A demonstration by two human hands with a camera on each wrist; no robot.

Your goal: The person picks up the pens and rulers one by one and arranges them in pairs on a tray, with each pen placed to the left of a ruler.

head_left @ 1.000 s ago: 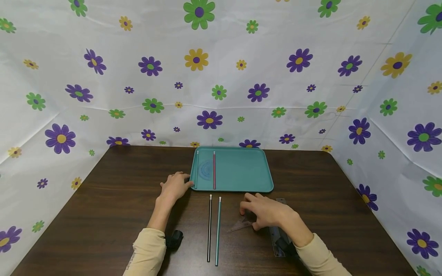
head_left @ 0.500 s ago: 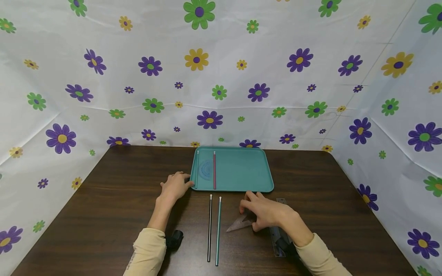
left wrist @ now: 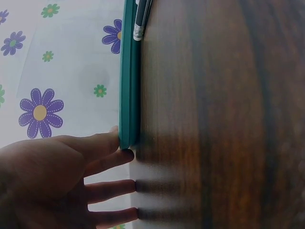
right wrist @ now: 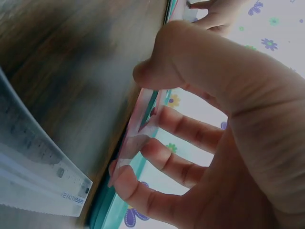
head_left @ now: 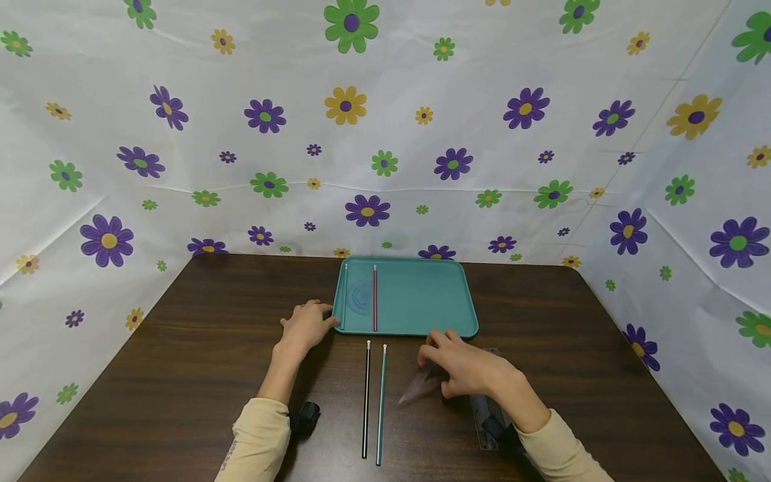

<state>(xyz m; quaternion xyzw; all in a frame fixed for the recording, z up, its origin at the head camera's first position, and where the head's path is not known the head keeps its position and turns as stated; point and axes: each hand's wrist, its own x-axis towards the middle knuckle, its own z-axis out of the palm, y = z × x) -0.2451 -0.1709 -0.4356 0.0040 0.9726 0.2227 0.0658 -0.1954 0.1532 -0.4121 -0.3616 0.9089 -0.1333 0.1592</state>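
On the brown table (head_left: 181, 375), right hand (head_left: 470, 371) grips a set square (head_left: 418, 388); left hand (head_left: 307, 325) lies released.

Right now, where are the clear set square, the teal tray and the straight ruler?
clear set square (head_left: 415, 390), head view, its left corner.
teal tray (head_left: 421, 301), head view, bare floor.
straight ruler (right wrist: 28, 162), right wrist view, its printed face.

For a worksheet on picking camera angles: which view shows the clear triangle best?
The head view: the clear triangle shows lying on the table under the right hand. The right wrist view shows only its edge between the fingers. The left wrist view misses it.
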